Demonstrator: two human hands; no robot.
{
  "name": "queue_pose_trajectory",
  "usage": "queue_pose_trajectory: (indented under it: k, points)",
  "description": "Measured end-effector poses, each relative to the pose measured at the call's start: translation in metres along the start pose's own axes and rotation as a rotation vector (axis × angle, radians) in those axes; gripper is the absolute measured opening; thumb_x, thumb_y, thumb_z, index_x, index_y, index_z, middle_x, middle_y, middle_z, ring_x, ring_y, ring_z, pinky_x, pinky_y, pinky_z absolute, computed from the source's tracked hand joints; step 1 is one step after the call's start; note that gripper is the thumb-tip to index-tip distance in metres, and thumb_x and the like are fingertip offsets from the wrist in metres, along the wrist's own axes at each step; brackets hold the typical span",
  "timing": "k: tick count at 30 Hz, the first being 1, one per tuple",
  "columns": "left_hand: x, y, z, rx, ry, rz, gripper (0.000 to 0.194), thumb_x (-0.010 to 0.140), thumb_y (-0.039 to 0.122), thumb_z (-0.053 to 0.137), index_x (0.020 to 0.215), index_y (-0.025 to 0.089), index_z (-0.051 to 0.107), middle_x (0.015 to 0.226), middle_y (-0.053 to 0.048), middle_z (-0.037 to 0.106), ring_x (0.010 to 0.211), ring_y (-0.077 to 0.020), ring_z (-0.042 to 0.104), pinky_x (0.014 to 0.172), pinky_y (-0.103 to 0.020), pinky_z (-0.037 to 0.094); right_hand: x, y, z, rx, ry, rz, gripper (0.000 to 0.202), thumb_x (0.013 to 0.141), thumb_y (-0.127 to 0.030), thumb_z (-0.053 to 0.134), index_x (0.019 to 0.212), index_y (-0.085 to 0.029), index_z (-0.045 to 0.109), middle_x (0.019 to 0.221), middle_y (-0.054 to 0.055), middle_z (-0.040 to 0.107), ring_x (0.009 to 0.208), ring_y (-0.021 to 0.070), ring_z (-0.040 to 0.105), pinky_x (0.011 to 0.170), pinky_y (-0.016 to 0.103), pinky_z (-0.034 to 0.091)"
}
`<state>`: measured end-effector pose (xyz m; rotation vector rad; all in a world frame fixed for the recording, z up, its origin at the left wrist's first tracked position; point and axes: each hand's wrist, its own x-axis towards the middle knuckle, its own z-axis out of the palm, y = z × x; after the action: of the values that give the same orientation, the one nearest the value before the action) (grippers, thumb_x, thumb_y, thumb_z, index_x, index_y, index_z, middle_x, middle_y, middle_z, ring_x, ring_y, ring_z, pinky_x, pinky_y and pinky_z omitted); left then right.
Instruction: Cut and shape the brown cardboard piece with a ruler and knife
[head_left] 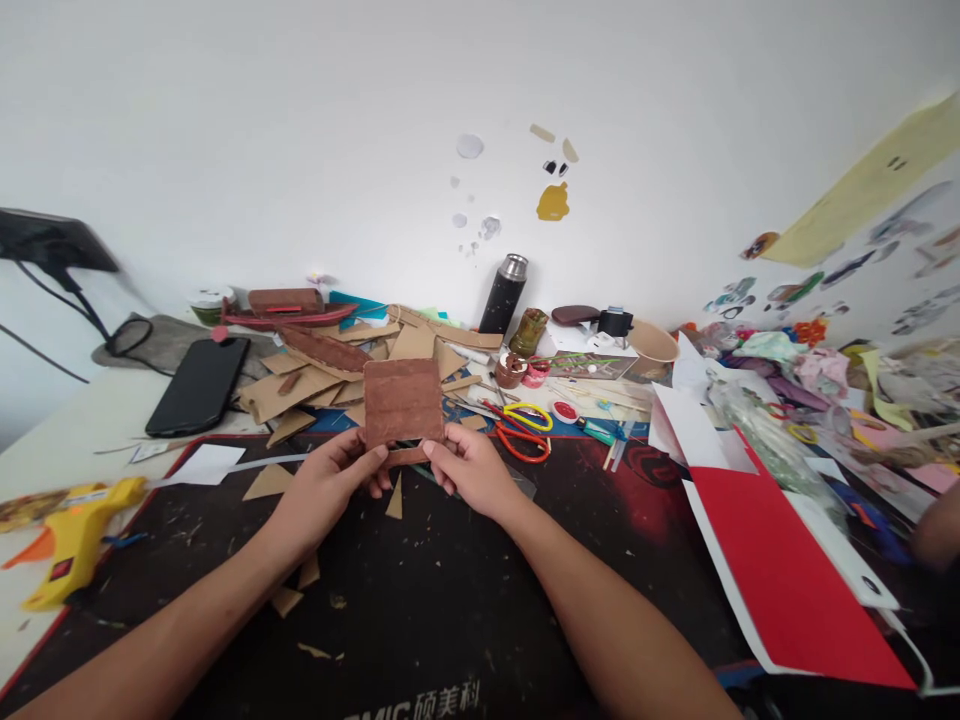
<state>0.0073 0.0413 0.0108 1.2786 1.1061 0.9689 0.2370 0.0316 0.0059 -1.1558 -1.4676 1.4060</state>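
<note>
A brown painted cardboard piece (403,400), roughly square, is held up over the dark desk mat between my hands. My left hand (341,468) pinches its lower left corner, thumb in front. At the lower right corner, my right hand (471,468) is closed on the same piece. Along the bottom edge runs a narrow brown strip (407,456) between my thumbs, with a gap above part of it; whether it is joined to the square I cannot tell. Behind the piece lies a heap of cut cardboard scraps (300,385). Red-and-yellow-handled scissors (525,432) lie to the right.
At left are a yellow glue gun (86,530) and a black phone (199,387). A black thermos (504,295) stands by the wall near an open brown paint jar (510,370). Red card (787,560) lies at right. Another person's arm (937,530) shows at the right edge.
</note>
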Motion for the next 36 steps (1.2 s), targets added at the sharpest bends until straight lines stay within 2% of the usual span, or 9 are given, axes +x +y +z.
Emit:
queue_pose_trajectory:
  k: [10, 16, 30, 36]
  points:
    - [-0.001, -0.005, -0.001, -0.058, 0.003, -0.006, 0.056, 0.083, 0.082, 0.085, 0.09, 0.027, 0.073, 0.073, -0.003, 0.075, 0.066, -0.0229, 0.072, 0.064, -0.035, 0.06, 0.0, -0.001, -0.002, -0.005, 0.0, -0.003, 0.038, 0.105, -0.06, 0.074, 0.093, -0.027, 0.059, 0.065, -0.008, 0.061, 0.049, 0.0111, 0.05, 0.052, 0.026, 0.039]
    - [0.002, -0.009, -0.004, -0.026, -0.025, 0.006, 0.054, 0.084, 0.076, 0.088, 0.096, 0.025, 0.075, 0.072, -0.002, 0.075, 0.063, -0.0213, 0.069, 0.065, -0.035, 0.06, -0.001, -0.002, -0.001, -0.011, 0.006, 0.005, 0.037, 0.107, -0.058, 0.074, 0.091, -0.028, 0.058, 0.065, -0.008, 0.062, 0.05, 0.0112, 0.051, 0.053, 0.026, 0.039]
    - [0.001, -0.006, -0.005, 0.06, -0.012, 0.015, 0.061, 0.08, 0.085, 0.087, 0.093, 0.027, 0.074, 0.07, -0.002, 0.075, 0.063, -0.0231, 0.069, 0.066, -0.038, 0.061, -0.002, -0.006, 0.0, -0.022, -0.005, -0.013, 0.031, 0.109, -0.049, 0.07, 0.092, -0.028, 0.056, 0.066, -0.008, 0.062, 0.05, 0.0115, 0.051, 0.054, 0.026, 0.041]
    - [0.0, -0.003, -0.004, 0.064, -0.01, 0.004, 0.068, 0.076, 0.091, 0.087, 0.096, 0.027, 0.075, 0.07, -0.002, 0.075, 0.063, -0.0234, 0.068, 0.067, -0.039, 0.062, -0.002, -0.004, 0.0, -0.006, -0.008, -0.016, 0.035, 0.107, -0.054, 0.072, 0.092, -0.027, 0.058, 0.066, -0.008, 0.062, 0.05, 0.011, 0.051, 0.054, 0.027, 0.04]
